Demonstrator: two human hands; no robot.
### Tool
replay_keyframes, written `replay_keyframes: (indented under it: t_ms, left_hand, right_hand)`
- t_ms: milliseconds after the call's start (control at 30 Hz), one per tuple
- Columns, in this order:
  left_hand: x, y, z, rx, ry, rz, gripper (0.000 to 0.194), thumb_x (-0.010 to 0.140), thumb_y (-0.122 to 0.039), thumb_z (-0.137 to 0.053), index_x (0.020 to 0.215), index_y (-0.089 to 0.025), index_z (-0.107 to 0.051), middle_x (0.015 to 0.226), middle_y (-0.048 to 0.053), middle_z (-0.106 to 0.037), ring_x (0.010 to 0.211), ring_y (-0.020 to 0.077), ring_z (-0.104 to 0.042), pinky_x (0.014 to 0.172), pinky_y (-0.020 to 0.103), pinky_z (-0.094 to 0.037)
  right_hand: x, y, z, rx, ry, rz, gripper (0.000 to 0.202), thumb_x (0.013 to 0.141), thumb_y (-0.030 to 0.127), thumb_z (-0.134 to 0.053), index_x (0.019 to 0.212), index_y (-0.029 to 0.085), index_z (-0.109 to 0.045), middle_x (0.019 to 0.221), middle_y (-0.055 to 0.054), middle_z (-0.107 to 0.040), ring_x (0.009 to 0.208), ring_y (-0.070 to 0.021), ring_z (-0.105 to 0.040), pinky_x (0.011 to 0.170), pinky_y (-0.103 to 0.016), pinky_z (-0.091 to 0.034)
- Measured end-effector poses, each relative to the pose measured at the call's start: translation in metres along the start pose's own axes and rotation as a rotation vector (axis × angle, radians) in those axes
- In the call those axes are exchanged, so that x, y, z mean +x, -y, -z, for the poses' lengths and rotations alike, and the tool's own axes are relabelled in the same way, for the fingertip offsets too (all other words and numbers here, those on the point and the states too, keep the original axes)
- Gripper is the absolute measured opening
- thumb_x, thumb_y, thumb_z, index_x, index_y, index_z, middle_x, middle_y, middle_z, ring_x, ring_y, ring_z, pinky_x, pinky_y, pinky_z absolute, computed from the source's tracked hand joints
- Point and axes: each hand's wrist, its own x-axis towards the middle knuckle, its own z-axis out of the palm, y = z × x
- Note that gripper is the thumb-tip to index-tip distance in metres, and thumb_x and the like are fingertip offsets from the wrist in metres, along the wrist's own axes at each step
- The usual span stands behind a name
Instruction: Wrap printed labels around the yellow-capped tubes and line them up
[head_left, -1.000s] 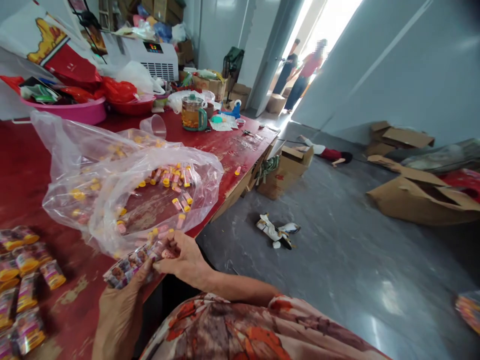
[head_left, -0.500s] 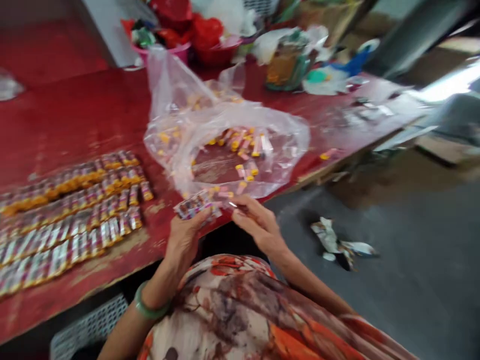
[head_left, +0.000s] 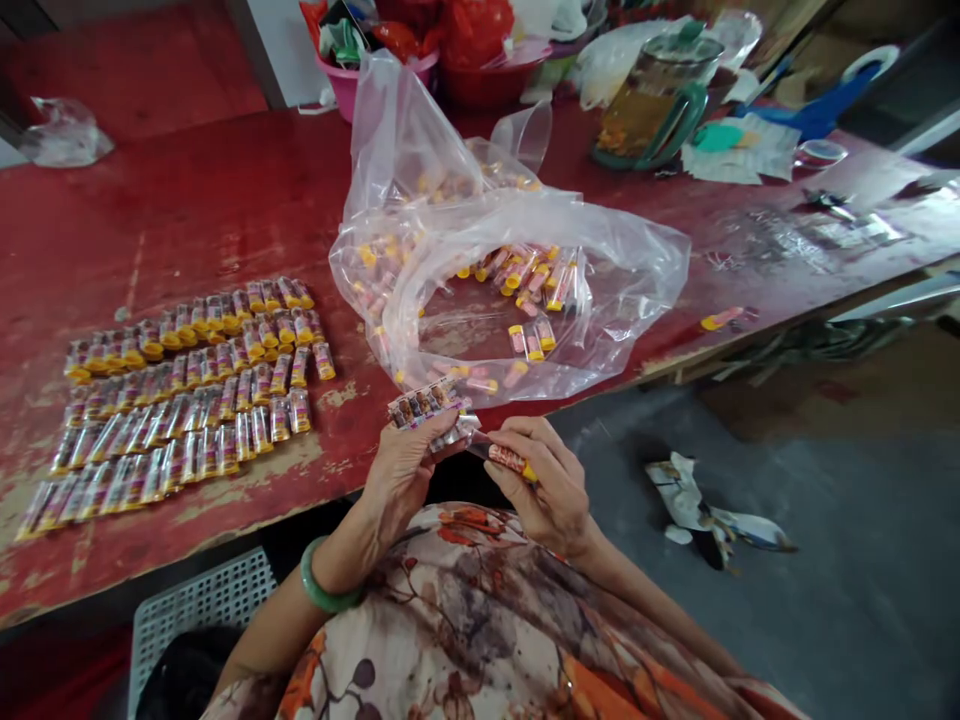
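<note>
My left hand is closed on a small stack of printed stickers, its thumb pressed over them. In my right hand a small clear tube with a yellow end cap is pinched between thumb and fingers; a pink and red pattern shows on it. The two hands meet in front of my body at the table edge, tube and stickers close together. Just beyond lies an open clear plastic bag with many pink, yellow-capped tubes in and around its mouth.
Rows of yellow-ended tubes stand to the left on the red table. A glass teapot, a pink basin and a blue tape dispenser are at the back. One loose tube lies right. A grey crate is below.
The view has shifted left and become sharper. My right hand has turned, so the tube in its fingers now shows plainly. My left hand keeps the stickers.
</note>
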Motion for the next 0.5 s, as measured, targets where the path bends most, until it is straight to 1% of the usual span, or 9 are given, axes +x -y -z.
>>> replay_keyframes:
  t_ms: [100,167,333,433,500]
  left_hand:
    - [-0.0025,0.0006,0.0008,-0.014,0.006,-0.041,0.031,0.06,-0.024,-0.084,0.085,-0.013,-0.071,0.085,0.006,-0.073,0.072,0.017,-0.068,0.068,0.029,-0.058]
    - [-0.004,0.0013,0.0007,-0.019,-0.013,-0.05,0.031,0.059,-0.025,-0.085,0.084,-0.014,-0.071,0.085,0.006,-0.073,0.072,0.0168,-0.068,0.069,0.029,-0.057]
    - [-0.0041,0.0044,-0.0001,-0.064,-0.04,-0.047,0.028,0.058,-0.022,-0.085,0.08,-0.013,-0.07,0.083,0.004,-0.073,0.067,0.0142,-0.067,0.064,0.026,-0.057]
    - [-0.0031,0.0046,-0.001,-0.107,-0.082,-0.025,0.029,0.058,-0.02,-0.085,0.08,-0.011,-0.07,0.078,0.004,-0.072,0.066,0.0149,-0.067,0.061,0.025,-0.057]
    - [-0.0031,0.0032,-0.0012,-0.127,-0.107,0.002,0.029,0.059,-0.018,-0.084,0.082,-0.01,-0.069,0.077,0.005,-0.072,0.065,0.0161,-0.068,0.06,0.026,-0.058]
  right_hand:
    - [-0.002,0.0003,-0.0004,-0.007,0.005,0.0,0.031,0.084,0.014,-0.057,0.115,0.019,-0.058,0.099,-0.009,-0.059,0.086,-0.0179,-0.059,0.072,-0.032,-0.051]
    - [-0.0037,0.0012,0.0004,-0.009,-0.001,-0.001,0.033,0.083,0.013,-0.058,0.115,0.02,-0.058,0.099,-0.009,-0.059,0.086,-0.0182,-0.059,0.073,-0.032,-0.051]
    - [-0.0082,0.0034,0.0014,0.007,-0.024,0.005,0.035,0.08,0.011,-0.06,0.114,0.019,-0.06,0.099,-0.009,-0.06,0.086,-0.0182,-0.06,0.073,-0.032,-0.05]
    - [-0.0095,0.0037,0.0011,0.023,-0.037,0.023,0.036,0.079,0.01,-0.061,0.113,0.019,-0.06,0.099,-0.009,-0.061,0.086,-0.0181,-0.06,0.073,-0.032,-0.05]
    - [-0.008,0.0035,0.0018,0.056,-0.06,-0.004,0.034,0.078,0.01,-0.062,0.11,0.019,-0.062,0.099,-0.008,-0.061,0.086,-0.018,-0.06,0.073,-0.032,-0.049]
